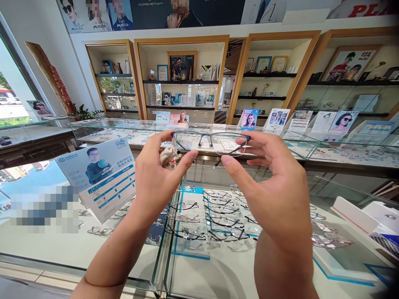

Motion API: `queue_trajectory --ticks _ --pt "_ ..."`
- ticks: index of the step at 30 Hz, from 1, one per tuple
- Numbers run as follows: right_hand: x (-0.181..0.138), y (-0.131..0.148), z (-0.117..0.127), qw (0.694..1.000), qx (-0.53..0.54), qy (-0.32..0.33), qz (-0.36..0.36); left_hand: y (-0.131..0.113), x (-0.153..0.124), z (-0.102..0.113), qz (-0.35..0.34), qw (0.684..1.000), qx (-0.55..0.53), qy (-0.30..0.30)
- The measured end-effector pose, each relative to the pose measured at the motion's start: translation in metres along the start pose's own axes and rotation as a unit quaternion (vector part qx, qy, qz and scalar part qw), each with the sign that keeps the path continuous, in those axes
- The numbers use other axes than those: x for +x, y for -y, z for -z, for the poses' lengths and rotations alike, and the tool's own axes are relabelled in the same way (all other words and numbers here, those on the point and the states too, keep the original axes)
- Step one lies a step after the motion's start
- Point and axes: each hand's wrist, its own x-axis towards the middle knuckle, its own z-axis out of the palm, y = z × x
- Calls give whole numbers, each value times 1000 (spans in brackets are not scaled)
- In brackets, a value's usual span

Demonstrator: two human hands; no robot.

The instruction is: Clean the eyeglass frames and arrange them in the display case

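A pair of eyeglasses [205, 135] with a dark upper rim and clear lenses is held up level above the glass display case. My left hand [158, 170] grips its left end, and a bunched light cloth [168, 158] with dark lettering is tucked in that palm. At the other end, the fingers of my right hand [268, 174] close on the frame near the hinge, thumb below the lens. The temples fold in behind the lenses, partly hidden by my fingers. Rows of eyeglass frames [222, 222] lie under the glass below.
A printed sign card [102, 178] stands on the left of the glass top. White boxes [374, 220] are at the right. Farther back runs another glass counter [199, 124] with leaflets, such as a blue-purple one [249, 119]. Wooden-framed shelves [182, 38] line the wall.
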Motion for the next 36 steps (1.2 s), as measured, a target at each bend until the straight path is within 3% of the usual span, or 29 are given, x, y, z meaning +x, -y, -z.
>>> queue_trajectory --ticks 36 --pt "-3 0 -1 1000 16 -1 6 -1 1 3 6 1000 -4 -15"
